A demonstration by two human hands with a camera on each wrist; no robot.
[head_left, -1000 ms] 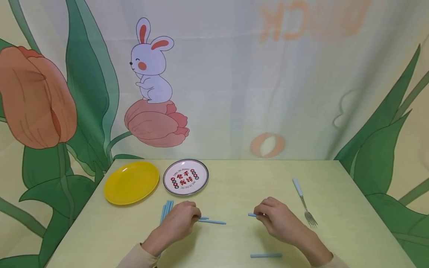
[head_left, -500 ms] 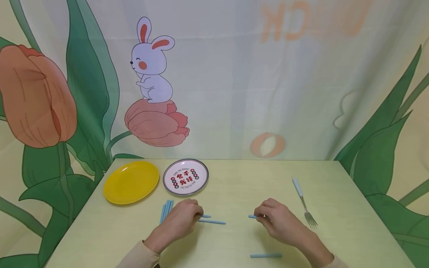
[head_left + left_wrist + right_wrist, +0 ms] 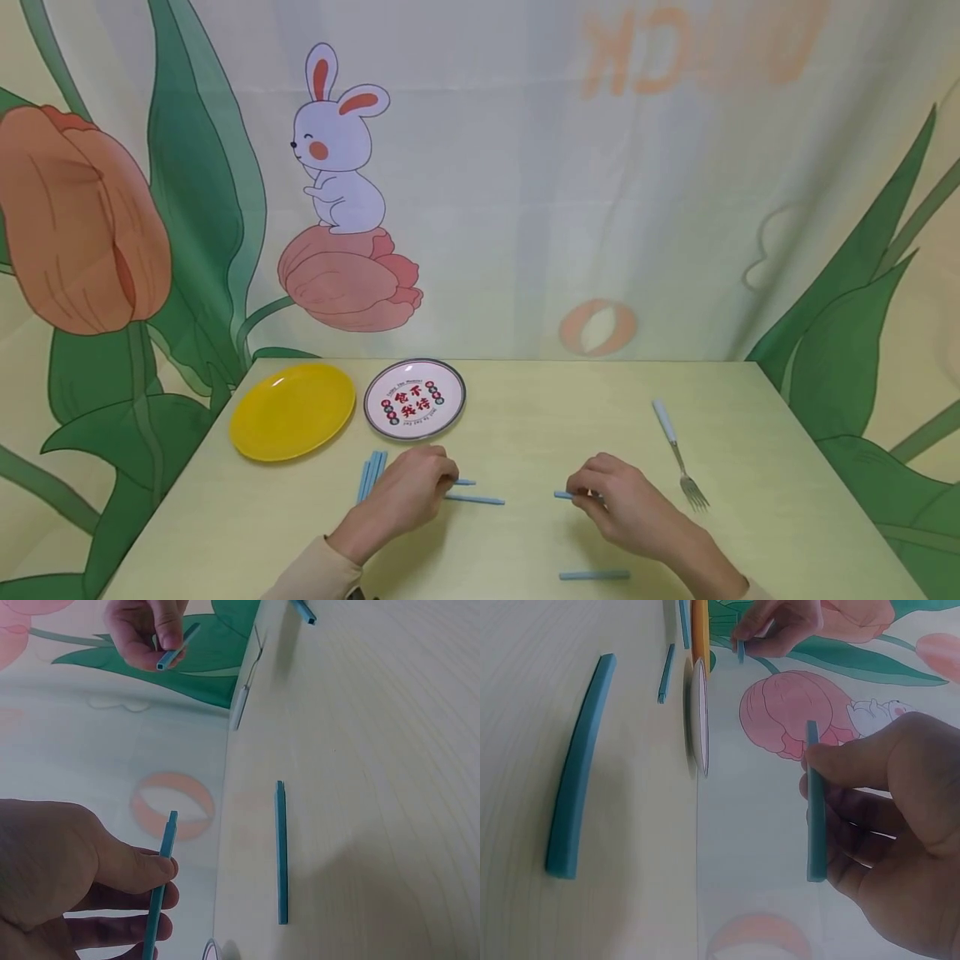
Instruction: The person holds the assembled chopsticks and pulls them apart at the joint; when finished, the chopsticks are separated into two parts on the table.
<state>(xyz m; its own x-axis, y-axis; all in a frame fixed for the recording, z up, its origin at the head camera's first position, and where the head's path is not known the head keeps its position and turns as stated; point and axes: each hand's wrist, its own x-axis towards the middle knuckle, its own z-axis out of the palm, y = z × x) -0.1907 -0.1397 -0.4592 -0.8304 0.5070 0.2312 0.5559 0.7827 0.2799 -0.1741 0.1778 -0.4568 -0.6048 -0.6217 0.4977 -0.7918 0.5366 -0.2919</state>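
head view: your left hand (image 3: pixel 414 493) pinches the left stick (image 3: pixel 467 482), tip toward your right hand (image 3: pixel 621 504). that one pinches the right stick (image 3: pixel 561 495). over the last second your left edged slightly right and your right came slightly nearer your body (tiny moves, some of it head sway). upshot: sticks still apart, not joined, ends roughly facing, the right one a touch nearer you. lying on the table (image 3: pixel 517 433), unmoved: middle stick (image 3: pixel 476 500) by your left hand, front stick (image 3: pixel 594 575), stick bundle (image 3: pixel 372 475) part hidden by that hand, fork (image 3: pixel 679 457) off to the right. yellow plate (image 3: pixel 292 412) and white plate (image 3: pixel 442 421) sit back left.

left wrist view: thumb and fingers hold the left stick clear of the table; its end steps down to a narrow tip. right stick's near end looks hollow (too small to be sure).

right wrist view: right stick gripped between thumb and fingers, also clear of the table. front stick lies well apart from it.
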